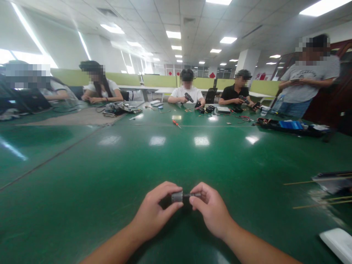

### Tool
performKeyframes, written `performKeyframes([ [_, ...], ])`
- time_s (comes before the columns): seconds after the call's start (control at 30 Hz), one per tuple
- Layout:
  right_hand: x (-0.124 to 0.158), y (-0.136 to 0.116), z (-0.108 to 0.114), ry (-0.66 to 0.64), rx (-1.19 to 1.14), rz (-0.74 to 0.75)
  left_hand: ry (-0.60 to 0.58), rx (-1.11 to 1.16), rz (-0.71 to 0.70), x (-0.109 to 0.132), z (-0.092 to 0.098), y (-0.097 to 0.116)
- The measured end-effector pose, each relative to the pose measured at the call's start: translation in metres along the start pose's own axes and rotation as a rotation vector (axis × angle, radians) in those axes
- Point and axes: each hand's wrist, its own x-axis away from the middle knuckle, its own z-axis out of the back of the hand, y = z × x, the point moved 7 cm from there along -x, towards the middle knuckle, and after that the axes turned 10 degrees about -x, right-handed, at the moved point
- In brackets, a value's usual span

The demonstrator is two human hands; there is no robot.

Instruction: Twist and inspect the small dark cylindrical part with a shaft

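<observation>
My left hand [156, 205] is closed around a short grey metal cylinder [177, 197], thumb below and fingers on top. From the cylinder's right side a thin dark shaft [187, 195] points toward my right hand [210, 205]. The fingertips of that hand pinch the shaft's far end, which shows in part between them. Both parts are in line and held level just above the green table [132, 165]. Whether the shaft is fixed in the cylinder or only pushed against it, I cannot tell.
Thin sticks [316, 205] and a white object [338, 242] lie at the right. Farther off are an orange screwdriver [176, 123], a black tray with blue items [291, 125] and electronic parts [121, 109]. Several people sit or stand across the table, two holding power drills [189, 97].
</observation>
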Motion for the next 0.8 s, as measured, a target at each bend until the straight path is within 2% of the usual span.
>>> performKeyframes([
  [0.8,-0.0025,0.0005,0.0035,0.06,-0.092,0.004,0.029,-0.033,0.016,-0.0009,0.0014,-0.0028],
])
